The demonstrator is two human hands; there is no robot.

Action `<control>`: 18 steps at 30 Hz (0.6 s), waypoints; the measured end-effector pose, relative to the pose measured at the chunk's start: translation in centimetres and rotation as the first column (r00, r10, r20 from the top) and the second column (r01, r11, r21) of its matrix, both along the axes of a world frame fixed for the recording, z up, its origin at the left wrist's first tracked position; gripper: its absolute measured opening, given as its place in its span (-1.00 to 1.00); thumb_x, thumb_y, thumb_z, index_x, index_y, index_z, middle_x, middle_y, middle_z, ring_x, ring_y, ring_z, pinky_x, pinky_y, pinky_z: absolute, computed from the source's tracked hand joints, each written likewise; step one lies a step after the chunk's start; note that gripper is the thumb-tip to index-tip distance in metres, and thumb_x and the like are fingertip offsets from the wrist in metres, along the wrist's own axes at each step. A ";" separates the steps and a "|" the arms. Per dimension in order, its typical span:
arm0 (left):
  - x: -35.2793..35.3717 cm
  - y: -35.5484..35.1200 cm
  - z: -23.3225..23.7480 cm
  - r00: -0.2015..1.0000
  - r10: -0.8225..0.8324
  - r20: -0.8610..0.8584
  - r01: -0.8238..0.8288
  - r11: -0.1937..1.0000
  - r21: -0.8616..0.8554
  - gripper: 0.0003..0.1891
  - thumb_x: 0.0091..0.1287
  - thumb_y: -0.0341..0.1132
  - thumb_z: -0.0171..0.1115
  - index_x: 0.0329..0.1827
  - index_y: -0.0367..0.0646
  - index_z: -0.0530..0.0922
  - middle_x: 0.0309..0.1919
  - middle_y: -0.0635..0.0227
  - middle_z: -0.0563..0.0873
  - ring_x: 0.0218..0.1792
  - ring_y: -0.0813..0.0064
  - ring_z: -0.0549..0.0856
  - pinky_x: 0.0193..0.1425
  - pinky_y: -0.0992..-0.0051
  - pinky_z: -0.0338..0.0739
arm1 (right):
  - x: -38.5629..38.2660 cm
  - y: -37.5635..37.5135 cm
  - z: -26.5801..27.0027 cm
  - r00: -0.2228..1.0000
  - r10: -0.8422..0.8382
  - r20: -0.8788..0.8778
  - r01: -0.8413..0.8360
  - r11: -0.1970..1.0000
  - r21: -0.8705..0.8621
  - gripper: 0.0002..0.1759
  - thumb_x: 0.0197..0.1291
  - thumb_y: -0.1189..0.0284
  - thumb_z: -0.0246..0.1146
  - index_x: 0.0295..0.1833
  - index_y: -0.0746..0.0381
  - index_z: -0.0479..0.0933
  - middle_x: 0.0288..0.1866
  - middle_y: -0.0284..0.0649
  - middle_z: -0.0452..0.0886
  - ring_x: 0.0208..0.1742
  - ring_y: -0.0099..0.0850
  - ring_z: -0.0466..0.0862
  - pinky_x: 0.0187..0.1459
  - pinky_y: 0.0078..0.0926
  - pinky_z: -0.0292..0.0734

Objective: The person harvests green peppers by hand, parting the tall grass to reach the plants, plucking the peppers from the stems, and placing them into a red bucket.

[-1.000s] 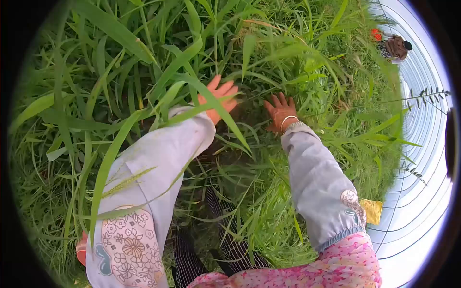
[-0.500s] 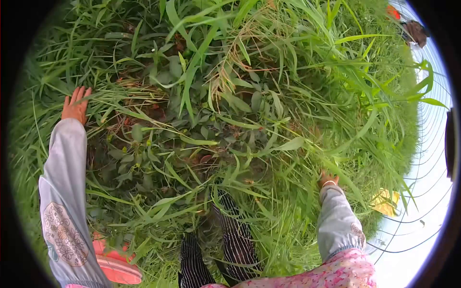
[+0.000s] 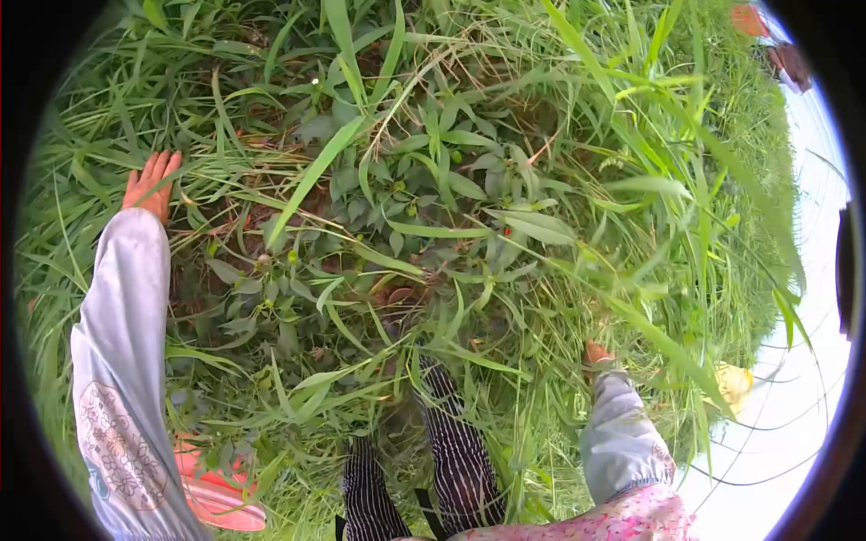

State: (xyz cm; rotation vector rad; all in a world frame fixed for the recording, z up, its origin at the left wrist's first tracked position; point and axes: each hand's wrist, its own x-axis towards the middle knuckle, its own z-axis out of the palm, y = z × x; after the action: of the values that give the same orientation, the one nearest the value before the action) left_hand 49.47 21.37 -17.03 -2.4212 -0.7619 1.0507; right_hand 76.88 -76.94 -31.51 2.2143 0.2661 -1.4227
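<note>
A pale, translucent cover [image 3: 767, 451] crossed by thin curved ribs closes off the right side, and thick green growth runs up to it, forming the right edge of the planted ground. Near the upper end of that edge, a co-worker [image 3: 791, 68] shows small and blurred beside an orange-red object [image 3: 749, 20]; lower down the same edge sits a yellow bag-like thing [image 3: 733, 386], partly behind blades. The person's left hand [image 3: 153, 187] lies back-up on the grass [image 3: 99, 171] far out to the left, fingers straight and slightly apart, pinching nothing, seemingly so that the palm weighs the blades down and off the broad-leaved plants [image 3: 361, 194]. Those plants stand in the middle of the ground, between the two hands, with bent stalks [image 3: 248, 171] lying across their left side. The right hand [image 3: 598, 352] is low on the right, mostly hidden in grass; whether its fingers spread or grip cannot be told. The arms reach wide apart, perhaps to part the growth on both sides. Legs in striped trousers [image 3: 465, 469] stand below the plants, and a red container [image 3: 221, 505] sits beside the left sleeve [image 3: 122, 343], probably for easy reach.
</note>
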 end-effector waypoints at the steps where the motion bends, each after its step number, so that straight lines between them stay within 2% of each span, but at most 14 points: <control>1: 0.4 -0.8 0.8 1.000 0.020 -0.009 -0.020 1.000 -0.015 -0.12 0.11 -0.58 0.10 0.47 0.15 -0.11 0.45 0.43 0.00 0.45 0.41 0.02 0.46 0.23 0.05 | 0.6 -0.7 1.0 0.981 -0.192 0.019 0.186 0.968 0.168 -0.36 0.25 0.08 -0.03 0.39 0.10 0.11 0.22 -0.08 0.38 0.23 -0.20 0.40 0.19 -0.12 0.25; 2: 1.0 -1.6 1.7 0.999 0.040 -0.015 -0.040 0.999 -0.031 -0.11 0.09 -0.58 0.12 0.46 0.16 -0.10 0.45 0.44 0.01 0.45 0.41 0.02 0.46 0.22 0.05 | 1.3 -1.6 2.1 0.926 -0.377 0.010 0.352 0.875 0.333 -0.35 0.24 0.10 0.01 0.38 0.15 0.14 0.31 -0.05 0.28 0.29 -0.16 0.34 0.24 -0.21 0.26; 3: 1.5 -2.3 2.4 0.998 0.059 -0.015 -0.060 0.997 -0.053 -0.10 0.07 -0.58 0.14 0.46 0.16 -0.09 0.45 0.44 0.01 0.45 0.41 0.02 0.46 0.22 0.05 | 1.3 5.2 8.8 0.991 -0.127 0.031 0.115 0.962 0.247 -0.34 0.21 0.12 0.07 0.35 0.20 0.18 0.32 0.02 0.26 0.29 -0.10 0.33 0.24 -0.21 0.28; 4: 1.4 -2.4 2.4 0.994 0.070 0.084 -0.061 0.992 -0.107 -0.05 -0.02 -0.56 0.25 0.45 0.16 -0.04 0.44 0.43 0.04 0.45 0.40 0.02 0.46 0.20 0.05 | 1.1 14.9 17.2 0.990 0.134 0.041 -0.139 0.977 0.161 -0.33 0.17 0.13 0.13 0.33 0.24 0.22 0.34 0.09 0.24 0.30 -0.03 0.33 0.25 -0.21 0.30; 5: 1.5 -2.6 3.1 0.991 0.053 0.126 -0.036 0.990 -0.135 -0.04 -0.04 -0.55 0.27 0.44 0.16 -0.02 0.43 0.42 0.04 0.45 0.39 0.02 0.46 0.20 0.05 | 0.5 20.6 22.6 0.979 0.161 0.124 -0.179 0.973 0.148 -0.37 0.16 0.15 0.14 0.27 0.26 0.27 0.28 0.10 0.29 0.25 -0.02 0.36 0.23 -0.20 0.31; 7: 2.2 -3.2 4.5 0.984 0.025 0.179 0.007 0.984 -0.176 -0.04 -0.07 -0.51 0.33 0.43 0.15 0.02 0.43 0.41 0.06 0.45 0.39 0.01 0.46 0.19 0.05 | -0.1 26.3 28.0 0.941 0.220 0.258 -0.258 0.958 0.128 -0.45 0.14 0.18 0.17 0.17 0.28 0.37 0.15 0.12 0.41 0.16 0.00 0.44 0.17 -0.17 0.35; 10: 3.1 -4.6 7.1 0.981 0.027 0.194 0.021 0.971 -0.239 -0.10 -0.08 -0.42 0.39 0.38 0.06 0.12 0.43 0.40 0.05 0.46 0.38 -0.02 0.47 0.18 0.03 | -0.6 34.6 33.5 0.836 0.480 0.265 -0.510 0.858 0.053 -0.55 0.14 0.19 0.18 0.09 0.20 0.48 0.12 0.06 0.48 0.05 -0.10 0.55 0.06 -0.27 0.47; 11: 3.9 -5.5 8.3 0.982 0.025 0.189 0.023 0.969 -0.245 -0.11 -0.08 -0.41 0.39 0.37 0.04 0.14 0.43 0.40 0.04 0.46 0.38 -0.03 0.47 0.17 0.03 | -1.5 38.7 35.0 0.871 0.395 0.291 -0.449 0.882 0.146 -0.59 0.12 0.25 0.20 0.06 0.19 0.50 0.03 0.04 0.53 -0.04 -0.09 0.58 0.01 -0.28 0.50; 12: 4.1 -6.7 9.8 0.964 0.011 0.267 0.061 0.964 -0.259 -0.26 -0.05 -0.43 0.35 0.28 -0.06 0.27 0.38 0.31 0.17 0.44 0.35 0.04 0.44 0.13 0.07 | -2.6 42.2 35.5 0.900 0.303 0.314 -0.385 0.891 0.243 -0.63 0.09 0.31 0.22 0.03 0.17 0.52 -0.06 0.02 0.58 -0.12 -0.09 0.62 -0.05 -0.30 0.54; 14: 4.9 -7.8 10.7 0.878 -0.087 0.471 0.250 0.922 -0.295 -0.37 -0.05 -0.47 0.33 0.18 -0.14 0.37 0.29 0.21 0.31 0.37 0.25 0.20 0.39 0.18 0.16 | -2.6 44.4 32.8 0.881 0.327 0.342 -0.473 0.624 0.621 -0.65 0.11 0.37 0.22 0.03 0.23 0.50 -0.17 -0.04 0.64 -0.18 -0.19 0.65 -0.15 -0.37 0.56; 15: 5.5 -8.5 11.1 0.812 -0.130 0.569 0.350 0.889 -0.297 -0.42 -0.05 -0.49 0.32 0.14 -0.17 0.42 0.24 0.16 0.39 0.33 0.20 0.28 0.36 0.20 0.21 | -3.0 45.9 30.9 0.959 0.150 0.239 -0.281 0.596 0.752 -0.64 0.13 0.36 0.22 0.04 0.26 0.49 -0.15 -0.05 0.64 -0.18 -0.24 0.65 -0.16 -0.37 0.55; 16: 6.6 -10.5 12.6 0.731 -0.054 0.680 0.418 0.824 -0.383 -0.65 0.04 -0.49 0.25 -0.05 -0.26 0.51 0.00 0.12 0.57 0.09 0.11 0.51 0.17 0.27 0.40 | -3.1 47.5 28.8 0.994 -0.019 0.106 -0.081 0.522 0.849 -0.63 0.14 0.35 0.21 0.04 0.29 0.48 -0.14 -0.07 0.64 -0.17 -0.29 0.66 -0.17 -0.37 0.54; 17: 7.3 -11.9 12.3 0.655 0.008 0.756 0.467 0.782 -0.413 -0.74 0.07 -0.49 0.23 -0.14 -0.29 0.52 -0.15 0.13 0.62 -0.10 0.07 0.59 0.00 0.29 0.49 | -2.4 48.6 26.4 0.985 0.015 0.173 -0.154 0.531 0.833 -0.60 0.14 0.34 0.22 0.06 0.31 0.47 -0.12 -0.07 0.63 -0.14 -0.32 0.65 -0.14 -0.39 0.53; 18: 8.1 -13.8 12.8 0.602 0.029 0.798 0.519 0.745 -0.419 -0.77 0.10 -0.47 0.21 -0.16 -0.28 0.53 -0.20 0.13 0.64 -0.16 0.08 0.61 -0.07 0.29 0.52 | -1.5 49.2 23.7 0.970 0.048 0.240 -0.227 0.544 0.808 -0.57 0.14 0.33 0.23 0.08 0.34 0.45 -0.10 -0.07 0.63 -0.10 -0.35 0.64 -0.11 -0.42 0.52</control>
State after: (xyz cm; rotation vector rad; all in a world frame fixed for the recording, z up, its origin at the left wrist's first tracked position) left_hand 57.54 7.56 -4.24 -3.4917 -0.2139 0.0299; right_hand 75.38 -27.74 -7.81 2.9459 1.2623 -1.0644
